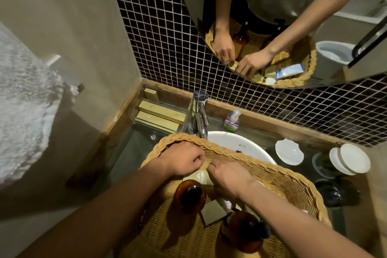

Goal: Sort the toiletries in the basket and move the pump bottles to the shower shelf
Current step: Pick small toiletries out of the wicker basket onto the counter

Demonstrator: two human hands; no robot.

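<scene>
Inside the woven wicker basket (293,182), both the left hand (184,158) and the right hand (229,176) pinched a small tan paper packet (200,176), beside two amber pump bottles (189,196).

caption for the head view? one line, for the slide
Both hands, left and right, handle a small tan box inside a wicker basket beside two amber bottles over the sink.

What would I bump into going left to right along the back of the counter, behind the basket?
Tan boxes → shiny tap → small pump bottle → white dish → stacked white lids.
</scene>
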